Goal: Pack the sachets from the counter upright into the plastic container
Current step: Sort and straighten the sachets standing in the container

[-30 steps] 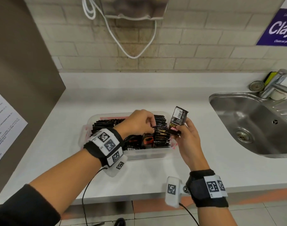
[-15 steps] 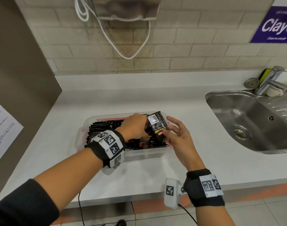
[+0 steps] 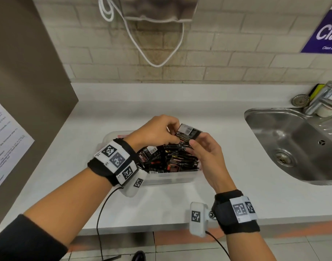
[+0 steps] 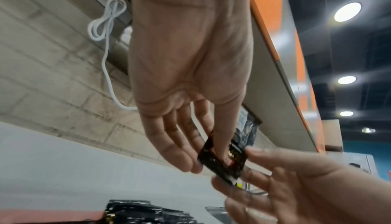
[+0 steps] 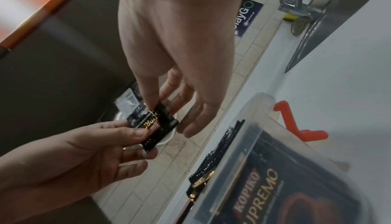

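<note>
I hold one black sachet [image 3: 188, 133] above the middle of the frame, just over the plastic container [image 3: 167, 178]; my left hand [image 3: 154, 131] pinches its left edge between thumb and fingers, and my right hand [image 3: 206, 153] pinches its lower right corner, so both hands meet on the same packet; in the right wrist view gold letters on it read "SUPRE" before my thumb covers the rest, with a red patch below; its back carries a white printed panel too small to read. The container sits on the white counter [image 3: 227, 166] at centre frame, packed with black sachets [image 3: 172, 161] standing on edge; one against its clear wall reads "KOPIKO SUPREMO" in the right wrist view. At the upper right a purple sign [image 3: 325, 32] shows "Clay", cut by the edge; the right wrist view gives "ClayGO". A steel sink [image 3: 293, 144] fills the right side.
</note>
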### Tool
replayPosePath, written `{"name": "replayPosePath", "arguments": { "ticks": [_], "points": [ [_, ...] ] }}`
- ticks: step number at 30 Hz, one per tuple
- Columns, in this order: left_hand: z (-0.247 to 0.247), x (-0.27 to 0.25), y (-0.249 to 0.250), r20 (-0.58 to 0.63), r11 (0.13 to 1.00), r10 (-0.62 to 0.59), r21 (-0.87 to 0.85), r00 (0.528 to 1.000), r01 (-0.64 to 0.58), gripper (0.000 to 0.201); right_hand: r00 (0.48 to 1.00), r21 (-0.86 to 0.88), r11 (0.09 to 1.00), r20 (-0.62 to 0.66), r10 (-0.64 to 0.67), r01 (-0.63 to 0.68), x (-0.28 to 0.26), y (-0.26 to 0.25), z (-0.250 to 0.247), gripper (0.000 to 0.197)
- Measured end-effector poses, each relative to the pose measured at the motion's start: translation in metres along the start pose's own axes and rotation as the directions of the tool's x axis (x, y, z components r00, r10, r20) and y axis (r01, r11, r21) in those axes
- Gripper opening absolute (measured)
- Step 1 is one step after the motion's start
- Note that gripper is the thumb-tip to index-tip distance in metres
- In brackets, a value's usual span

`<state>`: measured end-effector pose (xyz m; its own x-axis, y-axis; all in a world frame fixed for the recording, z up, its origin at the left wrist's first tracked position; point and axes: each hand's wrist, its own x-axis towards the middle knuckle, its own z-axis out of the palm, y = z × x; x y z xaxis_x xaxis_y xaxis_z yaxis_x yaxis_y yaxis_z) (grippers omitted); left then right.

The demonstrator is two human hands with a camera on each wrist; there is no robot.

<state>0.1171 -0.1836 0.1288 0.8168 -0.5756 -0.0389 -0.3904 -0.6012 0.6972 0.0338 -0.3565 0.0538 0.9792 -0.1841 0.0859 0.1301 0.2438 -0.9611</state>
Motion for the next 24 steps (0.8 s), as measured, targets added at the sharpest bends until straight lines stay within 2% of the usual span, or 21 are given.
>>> {"name": "replayPosePath", "arguments": {
  "ticks": [3, 6, 8, 10, 13, 15, 18, 20, 22, 24],
  "points": [
    [0.001, -0.005, -0.008, -0.086, 0.993, 0.099, 0.07, 0.991, -0.093, 0.023, 0.995, -0.076, 0.993, 0.038, -0.088, 0.091, 0.002, -0.003, -0.004, 0.019],
    [0.006, -0.009, -0.013, -0.15, 0.988, 0.153, 0.027, 0.977, -0.15, 0.019, 0.984, -0.101, 0.982, 0.091, -0.152, 0.16, 0.003, -0.005, -0.004, 0.024],
    [0.005, -0.012, -0.017, -0.138, 0.986, 0.097, -0.124, 0.986, -0.115, 0.024, 0.979, -0.084, 0.978, 0.085, -0.186, 0.193, 0.003, -0.003, -0.003, 0.028],
    [0.002, -0.014, -0.02, -0.079, 0.942, 0.011, -0.335, 0.997, -0.036, 0.037, 0.978, -0.068, 0.977, 0.075, -0.196, 0.201, 0.003, 0.0, -0.003, 0.023],
    [0.0, -0.011, -0.02, -0.058, 0.771, -0.138, -0.633, 0.989, 0.071, 0.033, 0.98, -0.08, 0.978, 0.071, -0.186, 0.191, 0.003, 0.004, -0.002, 0.014],
    [0.0, -0.007, -0.019, -0.029, 0.669, -0.22, -0.732, 0.975, 0.129, 0.031, 0.978, -0.119, 0.974, 0.093, -0.185, 0.195, 0.003, 0.005, 0.0, 0.015],
    [0.002, -0.003, -0.019, 0.013, 0.708, -0.263, -0.676, 0.965, 0.202, 0.037, 0.967, -0.212, 0.954, 0.185, -0.173, 0.212, 0.002, 0.007, 0.002, 0.021],
    [0.002, -0.001, -0.021, -0.017, 0.771, -0.29, -0.596, 0.957, 0.223, 0.036, 0.957, -0.292, 0.93, 0.244, -0.155, 0.225, 0.003, 0.008, -0.001, 0.045],
    [0.003, -0.002, -0.023, -0.063, 0.82, -0.311, -0.523, 0.948, 0.234, 0.034, 0.955, -0.341, 0.91, 0.255, -0.152, 0.236, 0.005, 0.007, -0.003, 0.061],
    [0.007, -0.004, -0.027, -0.082, 0.84, -0.314, -0.489, 0.946, 0.237, 0.033, 0.964, -0.393, 0.889, 0.214, -0.159, 0.234, 0.005, 0.006, -0.005, 0.063]
  ]
}}
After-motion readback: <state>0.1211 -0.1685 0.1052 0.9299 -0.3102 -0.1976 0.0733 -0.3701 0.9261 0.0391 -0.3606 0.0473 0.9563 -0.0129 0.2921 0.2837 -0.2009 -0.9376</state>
